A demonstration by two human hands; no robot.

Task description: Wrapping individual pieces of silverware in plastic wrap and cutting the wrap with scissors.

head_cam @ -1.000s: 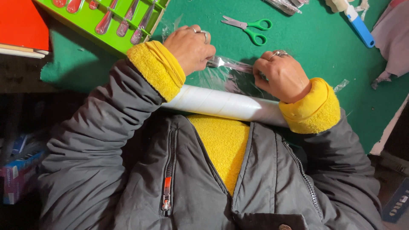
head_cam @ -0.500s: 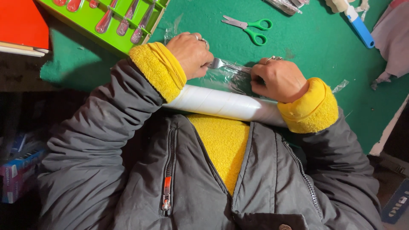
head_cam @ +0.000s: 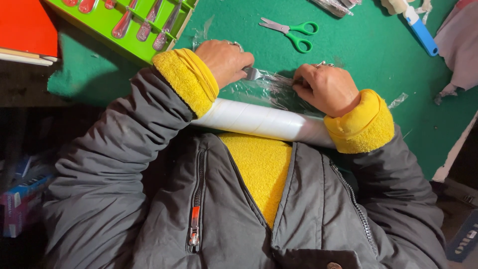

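Left hand [head_cam: 225,61] is clenched on the handle end of a metal fork [head_cam: 254,73], and at its three o'clock the right hand [head_cam: 326,89] pinches down the crinkled clear cling film [head_cam: 271,89] lying over that fork on the green worktop [head_cam: 358,55]. Thin, clingy and easily torn, the film will likely handle best taken by its loose edge with fingertips, while the fork is stiff and slippery, best gripped at the handle. At six o'clock of both hands lies the white film roll [head_cam: 259,119], light but apt to roll; green-handled scissors [head_cam: 294,34] sit at twelve o'clock, a green cutlery tray [head_cam: 129,22] at ten.
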